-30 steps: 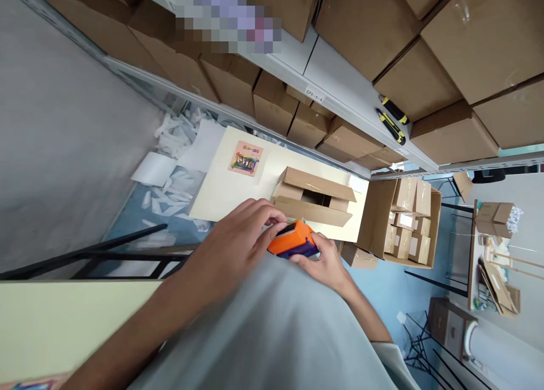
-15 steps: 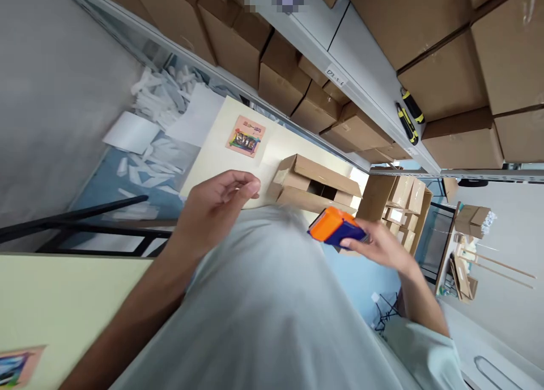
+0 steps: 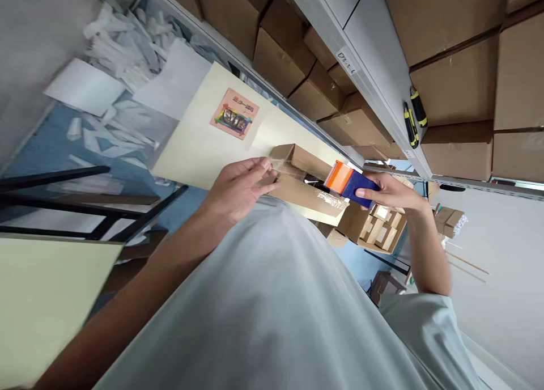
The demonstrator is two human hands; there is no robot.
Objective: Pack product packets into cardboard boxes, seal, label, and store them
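In the head view, the two hands have moved apart: a second ago both were on the orange and dark-blue plastic tape dispenser (image 3: 349,184), and now the right hand (image 3: 389,191) alone grips it, thumb along its blue side, over the right part of the long brown cardboard carton (image 3: 304,196). The left hand (image 3: 236,189), at the carton's left end, has fingertips pinched together on what looks like a glossy clear strip of tape (image 3: 313,182) spanning toward the dispenser; this suggests tape is being drawn out along the carton. Counted, there are one dispenser, one carton beneath the hands, one pink picture card (image 3: 235,113) on the cream tabletop (image 3: 191,146), and two black-and-yellow utility knives (image 3: 410,126) on the grey metal shelf (image 3: 378,44).
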